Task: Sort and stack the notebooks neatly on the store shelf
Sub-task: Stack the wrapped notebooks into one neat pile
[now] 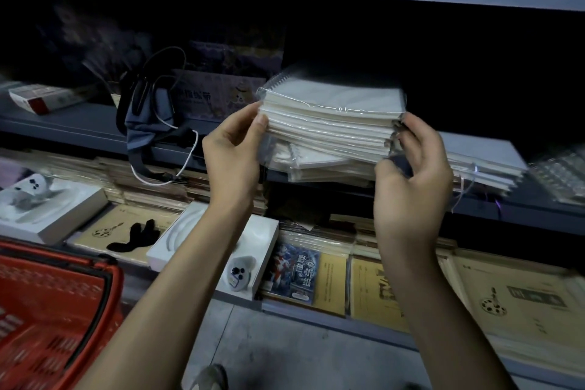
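Observation:
A thick stack of pale spiral notebooks in clear plastic wrap (335,114) is held over the middle shelf (95,127). My left hand (234,149) pinches the stack's left edge with thumb and fingers. On the right side, my right hand (414,174) grips the stack's corner, fingers curled under it. More wrapped notebooks (319,165) lie askew beneath the held stack, and another flat pile (487,165) sits on the shelf to the right.
A grey pouch with cords (148,123) hangs over the shelf edge at left. The lower shelf holds brown notebooks (522,304), white boxes (50,209) and a blue-covered book (294,272). A red shopping basket (50,310) stands at bottom left.

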The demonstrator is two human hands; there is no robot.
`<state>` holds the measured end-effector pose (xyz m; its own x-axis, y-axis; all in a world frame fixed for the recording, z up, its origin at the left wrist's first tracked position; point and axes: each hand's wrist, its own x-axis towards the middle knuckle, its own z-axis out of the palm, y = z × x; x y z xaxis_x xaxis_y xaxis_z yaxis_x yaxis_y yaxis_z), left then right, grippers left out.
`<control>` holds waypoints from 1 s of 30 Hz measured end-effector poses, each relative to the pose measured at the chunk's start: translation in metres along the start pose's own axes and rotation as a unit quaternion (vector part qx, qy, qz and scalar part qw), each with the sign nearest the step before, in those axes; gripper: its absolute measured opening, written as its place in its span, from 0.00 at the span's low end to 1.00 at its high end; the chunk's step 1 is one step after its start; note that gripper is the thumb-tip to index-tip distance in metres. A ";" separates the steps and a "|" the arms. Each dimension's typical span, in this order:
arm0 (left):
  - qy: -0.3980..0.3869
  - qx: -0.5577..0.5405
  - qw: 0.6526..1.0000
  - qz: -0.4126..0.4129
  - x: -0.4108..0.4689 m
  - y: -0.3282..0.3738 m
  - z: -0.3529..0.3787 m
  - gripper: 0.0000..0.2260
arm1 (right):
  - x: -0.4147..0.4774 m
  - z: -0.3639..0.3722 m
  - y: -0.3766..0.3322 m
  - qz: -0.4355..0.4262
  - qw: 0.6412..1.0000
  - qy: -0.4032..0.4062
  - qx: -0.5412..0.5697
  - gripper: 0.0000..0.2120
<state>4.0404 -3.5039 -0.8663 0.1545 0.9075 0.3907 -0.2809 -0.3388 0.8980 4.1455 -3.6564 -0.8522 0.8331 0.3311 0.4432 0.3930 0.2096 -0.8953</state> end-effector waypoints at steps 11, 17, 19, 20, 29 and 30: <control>-0.091 0.043 0.995 0.005 -0.005 -0.001 0.005 0.17 | -0.013 0.003 0.002 0.070 0.992 -0.069 0.074 0.39; -0.077 0.049 0.996 0.012 -0.005 0.001 0.006 0.17 | -0.014 0.010 0.003 0.073 0.988 -0.057 0.120 0.39; -0.076 0.058 0.995 0.015 -0.003 0.001 0.006 0.17 | -0.012 0.011 0.005 0.069 0.986 -0.050 0.142 0.39; -0.076 0.059 0.995 0.018 -0.003 0.002 0.007 0.17 | -0.011 0.011 0.007 0.067 0.985 -0.046 0.154 0.38; -0.054 0.045 0.997 0.035 -0.027 0.016 0.022 0.18 | 0.014 0.000 0.009 0.099 0.960 -0.041 0.257 0.39; -0.056 0.047 0.997 0.040 -0.033 0.019 0.025 0.19 | 0.019 -0.002 0.008 0.098 0.960 -0.041 0.261 0.38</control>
<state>4.0537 -3.5462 -0.8569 0.2420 0.8450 0.4768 -0.2073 -0.4350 0.8762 4.1653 -3.6506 -0.8512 0.8287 0.4788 0.2897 -0.0343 0.5601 -0.8277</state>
